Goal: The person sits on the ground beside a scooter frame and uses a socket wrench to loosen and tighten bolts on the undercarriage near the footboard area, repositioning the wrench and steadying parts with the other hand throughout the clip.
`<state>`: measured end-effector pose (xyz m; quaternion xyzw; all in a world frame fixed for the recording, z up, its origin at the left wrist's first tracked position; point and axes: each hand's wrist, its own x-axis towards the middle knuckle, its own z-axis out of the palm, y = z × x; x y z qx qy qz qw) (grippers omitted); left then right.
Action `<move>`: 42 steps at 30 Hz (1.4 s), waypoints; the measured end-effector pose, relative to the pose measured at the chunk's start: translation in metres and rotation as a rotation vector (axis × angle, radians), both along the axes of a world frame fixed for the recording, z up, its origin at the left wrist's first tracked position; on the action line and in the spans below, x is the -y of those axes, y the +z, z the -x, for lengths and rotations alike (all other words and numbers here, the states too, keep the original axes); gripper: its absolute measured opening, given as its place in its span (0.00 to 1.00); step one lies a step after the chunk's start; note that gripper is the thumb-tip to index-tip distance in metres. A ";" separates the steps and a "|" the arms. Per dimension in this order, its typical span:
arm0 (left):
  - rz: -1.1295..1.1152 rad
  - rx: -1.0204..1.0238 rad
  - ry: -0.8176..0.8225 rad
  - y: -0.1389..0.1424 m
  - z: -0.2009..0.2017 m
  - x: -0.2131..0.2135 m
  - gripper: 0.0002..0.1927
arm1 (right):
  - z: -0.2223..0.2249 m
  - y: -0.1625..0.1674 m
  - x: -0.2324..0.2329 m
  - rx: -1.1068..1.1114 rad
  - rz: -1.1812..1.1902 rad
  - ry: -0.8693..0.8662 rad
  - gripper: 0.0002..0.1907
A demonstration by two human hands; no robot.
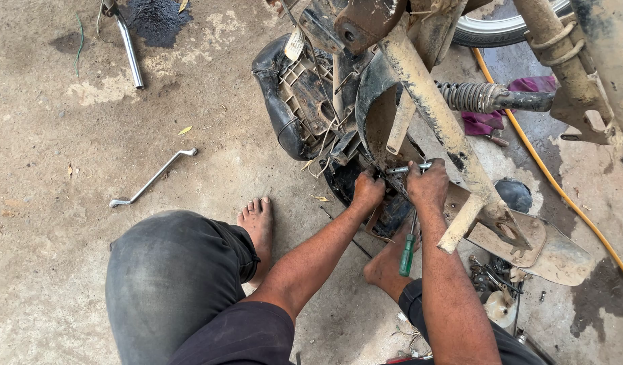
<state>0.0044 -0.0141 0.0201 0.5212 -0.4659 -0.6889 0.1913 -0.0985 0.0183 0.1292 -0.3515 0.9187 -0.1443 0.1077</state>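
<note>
Stripped, mud-caked motorcycle frame lies across the concrete floor, filling the upper right. Black inner mudguard sits at its left side; coil shock absorber runs toward the right. Tyre edge shows at top. Yellow hose runs diagonally along the right side, past a purple rag.

Person squats facing the frame, bare feet on the floor, one foot beside the left knee.

Left hand is closed on a dark part low in the frame; what it grips is hidden. Right hand is wrapped tight round a chrome wrench, which lies horizontal between both hands, against the frame. Green-handled screwdriver hangs below the right wrist; cannot tell what supports it.

Offset ring spanner lies loose on the floor, well apart to the left. Chrome bar at top left, next to a dark oil stain. Small loose parts near the right forearm.
</note>
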 end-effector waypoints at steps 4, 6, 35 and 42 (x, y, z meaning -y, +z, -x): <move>-0.015 0.060 -0.080 0.001 0.005 -0.006 0.31 | -0.002 0.003 0.000 0.025 0.009 -0.006 0.27; 0.011 0.078 -0.123 0.002 0.006 -0.008 0.32 | -0.004 0.006 0.000 0.031 0.001 -0.010 0.26; -0.188 -0.102 -0.092 0.010 0.004 -0.023 0.41 | -0.024 0.025 0.008 0.009 -0.061 -0.079 0.26; -0.154 -0.078 -0.224 0.024 -0.001 -0.013 0.46 | -0.020 0.023 0.003 0.008 -0.088 -0.034 0.29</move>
